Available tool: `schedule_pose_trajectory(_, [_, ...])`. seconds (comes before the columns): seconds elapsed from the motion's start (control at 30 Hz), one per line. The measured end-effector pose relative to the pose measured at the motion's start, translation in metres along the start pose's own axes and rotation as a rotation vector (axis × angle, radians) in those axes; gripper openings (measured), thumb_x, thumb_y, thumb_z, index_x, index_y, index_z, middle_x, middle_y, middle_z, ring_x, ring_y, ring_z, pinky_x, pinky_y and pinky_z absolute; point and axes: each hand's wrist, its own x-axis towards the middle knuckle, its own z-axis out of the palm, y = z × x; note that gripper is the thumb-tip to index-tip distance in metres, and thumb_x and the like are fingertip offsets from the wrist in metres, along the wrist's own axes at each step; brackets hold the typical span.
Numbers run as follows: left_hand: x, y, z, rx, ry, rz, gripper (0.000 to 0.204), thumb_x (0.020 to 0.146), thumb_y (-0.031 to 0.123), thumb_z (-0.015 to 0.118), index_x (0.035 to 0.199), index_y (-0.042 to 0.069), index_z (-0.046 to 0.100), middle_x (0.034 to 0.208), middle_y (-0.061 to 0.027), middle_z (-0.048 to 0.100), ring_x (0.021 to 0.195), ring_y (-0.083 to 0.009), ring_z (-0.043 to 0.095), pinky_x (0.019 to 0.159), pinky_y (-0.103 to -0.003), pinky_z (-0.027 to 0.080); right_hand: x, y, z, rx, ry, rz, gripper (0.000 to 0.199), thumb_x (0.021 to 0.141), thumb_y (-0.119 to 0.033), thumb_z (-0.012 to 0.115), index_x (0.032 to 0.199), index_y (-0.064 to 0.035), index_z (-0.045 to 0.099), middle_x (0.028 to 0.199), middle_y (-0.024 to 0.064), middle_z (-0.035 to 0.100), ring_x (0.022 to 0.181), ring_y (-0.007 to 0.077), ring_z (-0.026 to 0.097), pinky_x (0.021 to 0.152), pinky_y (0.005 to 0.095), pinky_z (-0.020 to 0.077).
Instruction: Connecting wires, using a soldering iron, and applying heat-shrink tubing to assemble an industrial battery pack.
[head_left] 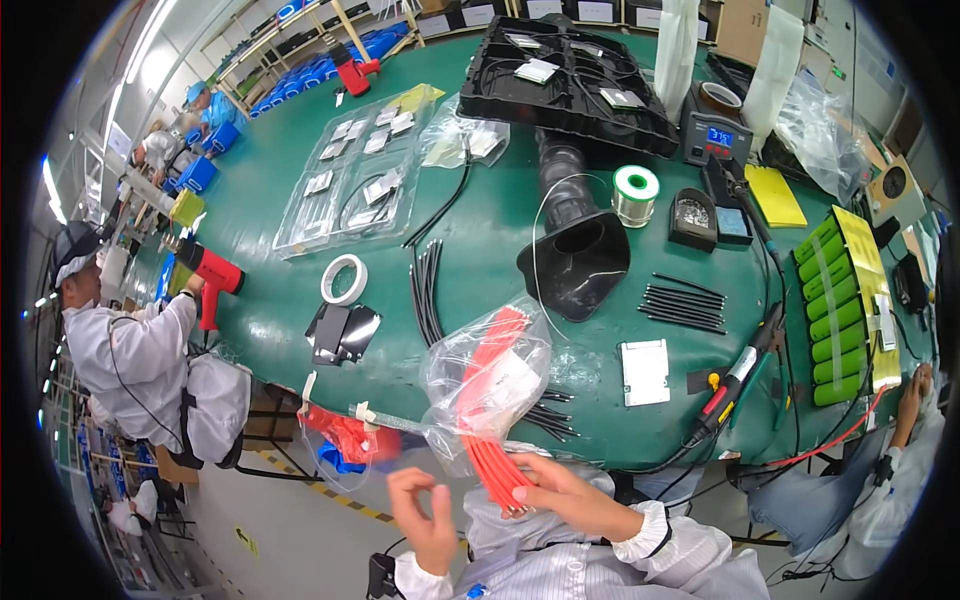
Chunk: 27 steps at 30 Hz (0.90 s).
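Note:
A bundle of red wires (484, 400) lies partly inside a clear plastic bag (530, 365) at the table's near edge. Its lower ends stick out of the bag toward me. My right hand (575, 500) is closed around these ends, thumb on top. To the left of the bundle, my left hand (425, 515) is raised with curled fingers and the thumb apart, and I see nothing in it. Black wires (428, 295) run beneath the bag, and their other ends (552, 415) show to its right. A white flat plate (645, 373) lies farther right.
Around the green table (480, 260) are a solder spool (634, 195), soldering station (716, 135), black fume hose nozzle (580, 262), short black wires (684, 303), tape roll (344, 279), clear tray (350, 175) and green battery pack (835, 310). A co-worker (140, 350) sits left by a red heat gun (212, 275).

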Motion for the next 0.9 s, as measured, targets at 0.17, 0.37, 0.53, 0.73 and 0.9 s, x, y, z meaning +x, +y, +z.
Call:
schedule_pose_trajectory(0.17, [-0.015, -0.002, 0.002, -0.417, -0.353, -0.564, 0.022, 0.102, 0.018, 0.049, 0.108, -0.002, 0.056, 0.096, -0.0091, 0.063, 0.082, -0.0157, 0.061, 0.074, -0.03, 0.049, 0.005, 0.008, 0.003, 0.085, 0.025, 0.016, 0.049, 0.1, -0.019, 0.058, 0.141, -0.0018, 0.036, 0.113, 0.0079, 0.062, 0.092, 0.0106, 0.061, 0.079, 0.0269, 0.0506])
schedule_pose_trajectory(0.37, [-0.005, 0.006, 0.015, -0.609, -0.397, -0.685, 0.049, 0.104, 0.045, 0.039, 0.125, 0.003, 0.052, 0.117, -0.0112, 0.064, 0.102, -0.0222, 0.064, 0.087, -0.037, 0.051, 0.001, 0.02, 0.009, -0.079, 0.131, -0.093, 0.044, 0.101, -0.017, 0.055, 0.138, -0.0019, 0.035, 0.106, 0.0073, 0.064, 0.086, 0.0098, 0.06, 0.073, 0.0262, 0.0506])
schedule_pose_trajectory(0.53, [0.035, 0.008, -0.002, -0.982, -0.363, -0.887, 0.053, 0.101, 0.047, 0.045, 0.127, 0.002, 0.053, 0.122, -0.0124, 0.063, 0.112, -0.023, 0.062, 0.091, -0.036, 0.05, 0.007, 0.025, 0.013, -0.198, 0.023, -0.179, 0.04, 0.101, -0.016, 0.055, 0.132, -0.0016, 0.037, 0.102, 0.0063, 0.063, 0.078, 0.0095, 0.055, 0.072, 0.0265, 0.0492])
schedule_pose_trajectory(0.73, [0.05, 0.013, -0.001, -0.731, -0.471, -0.813, 0.03, 0.096, 0.03, 0.059, 0.106, 0.002, 0.061, 0.09, -0.0024, 0.065, 0.079, -0.0116, 0.062, 0.073, -0.027, 0.048, -0.002, 0.009, 0.028, -0.602, -0.032, -0.208, 0.038, 0.102, -0.022, 0.052, 0.133, -0.0028, 0.04, 0.102, 0.0075, 0.061, 0.085, 0.0149, 0.058, 0.078, 0.0314, 0.0486])
schedule_pose_trajectory(0.9, [0.042, 0.019, -0.004, -0.702, -0.273, -0.55, 0.036, 0.083, 0.029, 0.065, 0.107, 0.003, 0.054, 0.079, 0.001, 0.052, 0.067, -0.0096, 0.052, 0.059, -0.024, 0.043, -0.013, -0.017, 0.045, -0.607, -0.059, -0.345, 0.038, 0.098, -0.022, 0.057, 0.13, -0.0033, 0.048, 0.113, 0.0113, 0.061, 0.101, 0.0214, 0.061, 0.086, 0.0348, 0.0505])
